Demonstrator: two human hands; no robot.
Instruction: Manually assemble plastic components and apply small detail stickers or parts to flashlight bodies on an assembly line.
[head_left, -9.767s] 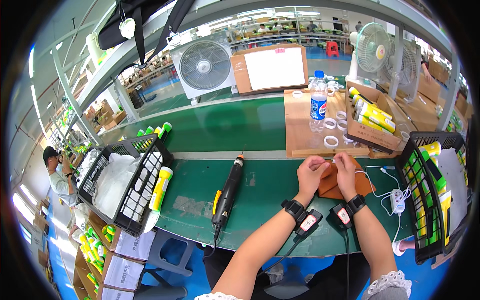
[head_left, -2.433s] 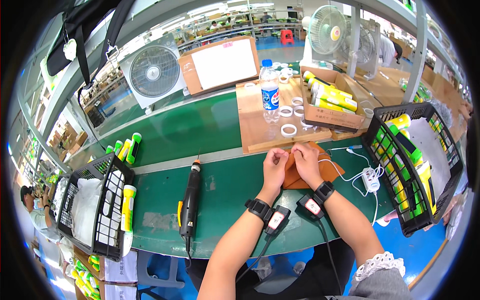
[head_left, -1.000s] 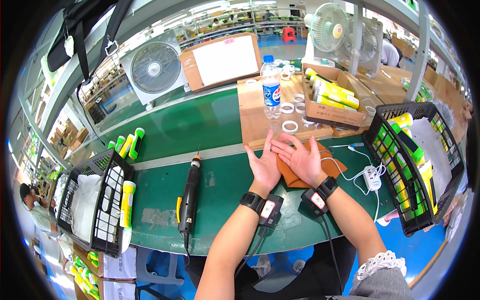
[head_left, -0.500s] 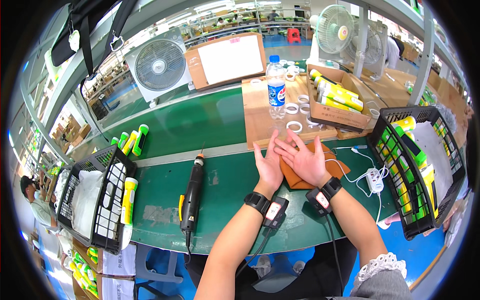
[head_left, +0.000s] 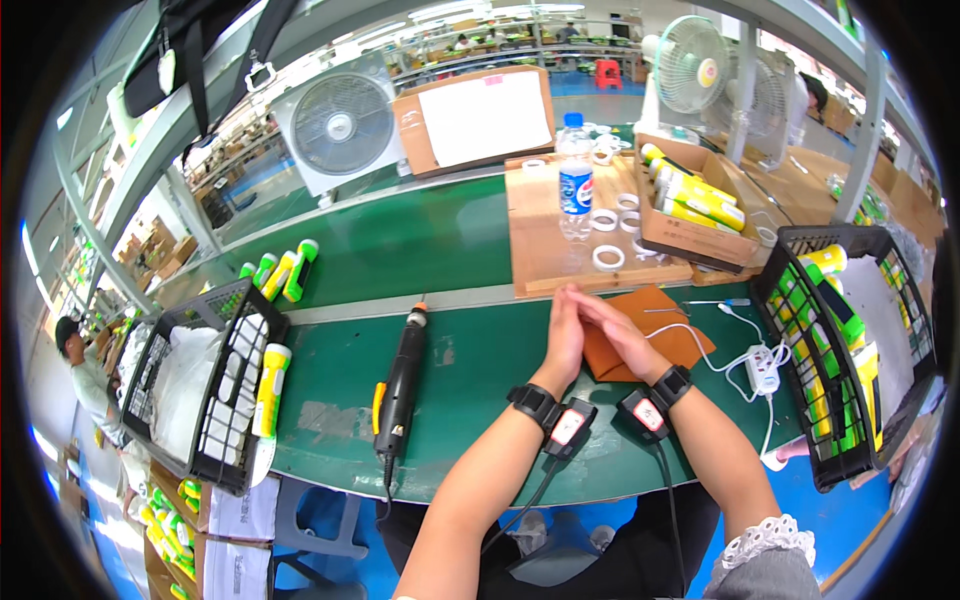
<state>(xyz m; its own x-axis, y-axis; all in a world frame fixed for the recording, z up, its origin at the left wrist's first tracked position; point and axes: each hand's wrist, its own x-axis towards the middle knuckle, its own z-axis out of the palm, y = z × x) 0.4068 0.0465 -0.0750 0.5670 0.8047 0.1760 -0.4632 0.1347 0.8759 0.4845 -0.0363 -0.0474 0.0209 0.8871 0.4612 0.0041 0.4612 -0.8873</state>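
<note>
My left hand [head_left: 563, 338] and my right hand [head_left: 622, 336] are pressed flat, palm against palm, fingers straight and pointing away from me. Neither holds anything that I can see. They hover over the near left part of a brown leather-like mat [head_left: 672, 326] on the green bench. Both wrists wear black bands with small devices and cables. A black electric screwdriver [head_left: 400, 384] lies on the bench to the left of my left hand.
Behind the mat, a wooden board [head_left: 540, 255] carries a plastic bottle [head_left: 575, 188] and white tape rolls [head_left: 607, 258]. A cardboard box [head_left: 700, 238] holds yellow-green items. Black baskets stand at the right [head_left: 800, 420] and left [head_left: 228, 400]. A white power strip [head_left: 763, 370] lies right; another person [head_left: 85, 370] is far left.
Half a second ago my hands were spread apart with open fingers above the mat; now they have come together palm to palm. Before that they were fingering something small above the mat.
</note>
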